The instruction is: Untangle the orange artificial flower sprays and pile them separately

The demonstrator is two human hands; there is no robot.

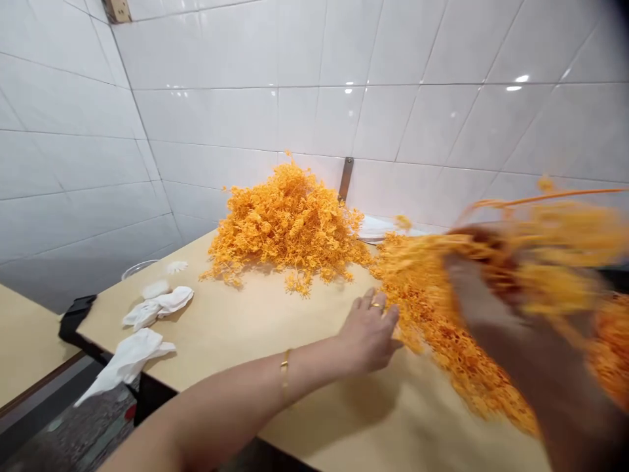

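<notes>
My left hand (369, 333), with a ring and a gold bracelet, is low over the table with its fingers apart. Its fingertips reach the edge of a long spread of orange dried flowers (432, 328); whether they press on it I cannot tell. On the right, my right hand (484, 298) is blurred by motion, its fingers wrapped round a bunch of orange dried flower sprigs (560, 255). Stems and heads stick out on both sides of that hand. Beyond my left hand stands a bigger heap of the same orange flowers (289, 226).
Crumpled white tissues (132, 354) lie along the left edge of the pale table (236, 328). A metal strip (346, 178) leans against the white tiled wall (236, 115). Something white (376, 227) lies behind the flowers. More orange flowers (612, 347) show at the far right.
</notes>
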